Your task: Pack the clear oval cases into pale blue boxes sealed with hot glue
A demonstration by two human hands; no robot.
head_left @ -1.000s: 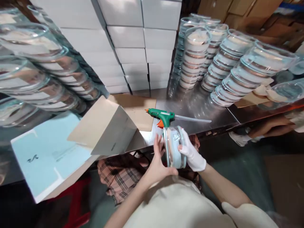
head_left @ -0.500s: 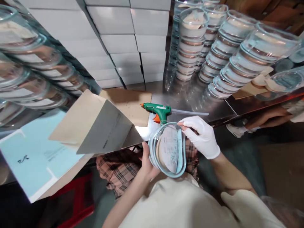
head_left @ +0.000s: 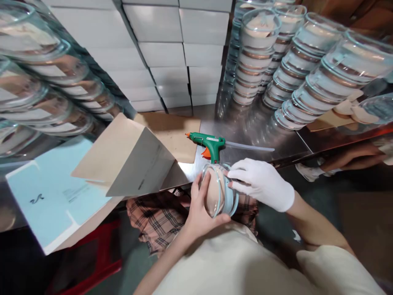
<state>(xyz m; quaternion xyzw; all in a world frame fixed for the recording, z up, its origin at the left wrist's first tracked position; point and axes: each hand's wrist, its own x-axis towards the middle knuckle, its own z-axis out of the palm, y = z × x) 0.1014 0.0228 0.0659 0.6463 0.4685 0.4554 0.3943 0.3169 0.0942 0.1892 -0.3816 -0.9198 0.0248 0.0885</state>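
Observation:
A clear glass bowl (head_left: 216, 192), with a round tan cardboard piece and a pale blue paper band in it, is held tilted on its side above my lap. My bare left hand (head_left: 202, 209) wraps round its left end, fingers above and thumb below. My right hand (head_left: 260, 180), in a white glove with bare fingertips showing, grips the bowl's right side near the rim. Just beyond the bowl, a green glue gun (head_left: 208, 143) with an orange trigger and a long clear glue stick lies on the metal table (head_left: 236, 127).
White boxes (head_left: 162, 53) are stacked at the back. Tall stacks of glass bowls stand right (head_left: 307, 90) and left (head_left: 61, 90). Flattened blue and tan cartons (head_left: 58, 192) lie at left, and brown cardboard (head_left: 181, 131) beneath the gun's nozzle. Another person's legs (head_left: 346, 159) show at right.
The bowl has been turned so its tan cardboard side faces up and left. My left fingers have moved onto its top, and my right hand has shifted slightly down its side.

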